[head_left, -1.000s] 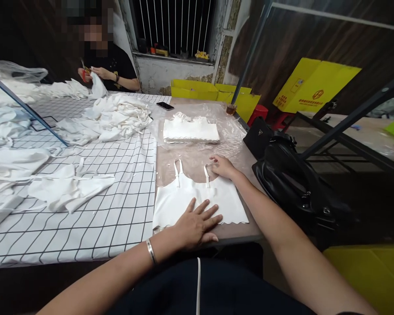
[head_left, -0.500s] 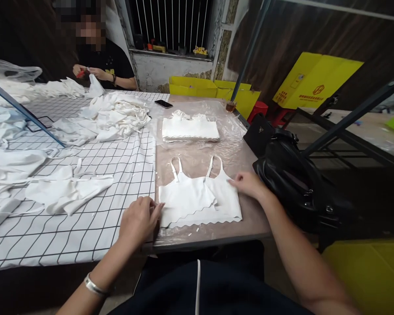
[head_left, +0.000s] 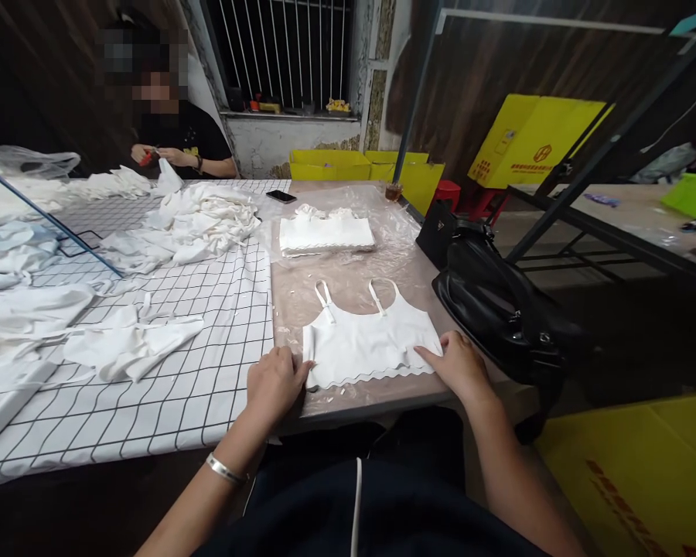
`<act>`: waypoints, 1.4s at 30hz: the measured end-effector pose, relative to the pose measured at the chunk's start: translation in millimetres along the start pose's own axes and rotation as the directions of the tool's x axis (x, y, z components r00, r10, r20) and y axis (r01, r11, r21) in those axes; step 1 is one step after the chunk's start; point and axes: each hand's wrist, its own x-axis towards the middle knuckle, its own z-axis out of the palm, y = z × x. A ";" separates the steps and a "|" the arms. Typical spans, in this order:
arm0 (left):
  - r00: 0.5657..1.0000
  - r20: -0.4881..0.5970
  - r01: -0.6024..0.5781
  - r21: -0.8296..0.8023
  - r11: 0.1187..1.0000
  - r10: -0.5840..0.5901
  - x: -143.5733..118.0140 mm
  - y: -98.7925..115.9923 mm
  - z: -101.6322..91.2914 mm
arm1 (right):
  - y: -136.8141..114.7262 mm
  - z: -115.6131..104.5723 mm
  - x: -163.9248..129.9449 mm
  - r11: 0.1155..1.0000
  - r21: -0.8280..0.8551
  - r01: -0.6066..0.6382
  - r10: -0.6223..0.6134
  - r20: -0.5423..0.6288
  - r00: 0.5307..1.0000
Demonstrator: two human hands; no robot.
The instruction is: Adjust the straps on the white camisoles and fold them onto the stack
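A white camisole crop top [head_left: 371, 340] lies spread out in front of me, its two thin straps pointing away and its scalloped hem toward me. At its lower left edge, my left hand [head_left: 274, 385] grips the fabric, thumb on top and fingers curled. My right hand [head_left: 459, 363] holds the lower right edge, with its thumb lying over the cloth; some fingertips are hidden. Farther back on clear plastic rests a folded stack of white tops [head_left: 326, 234], with straps visible at the rear.
White garments are heaped on the checked cloth [head_left: 209, 418] to the left. A phone [head_left: 281, 196] lies behind, near a small cup [head_left: 393, 191]. Black bags [head_left: 493, 286] line the right edge. A co-worker [head_left: 182, 139] sits at the far left, holding something red. Yellow boxes [head_left: 330, 165] stand behind.
The top's crossed front layer now lies flat and smooth. My right hand has moved down from the upper right edge to the lower right; my left has shifted slightly right.
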 end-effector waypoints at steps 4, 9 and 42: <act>0.999 0.019 -0.050 -0.008 0.999 0.050 0.9 12.9 3.8 | 10.9 -1.5 3.8 0.997 -0.012 0.074 -0.074 0.022 0.997; 0.999 -0.023 -0.049 -0.013 0.999 0.049 -1.8 21.9 7.1 | 17.0 -7.3 11.4 0.987 0.149 0.055 -0.053 -0.014 0.998; 0.980 0.086 0.136 -0.948 0.287 -0.182 354.9 -41.1 -114.0 | -200.5 -13.3 330.0 0.530 0.819 -0.220 -0.079 0.305 0.949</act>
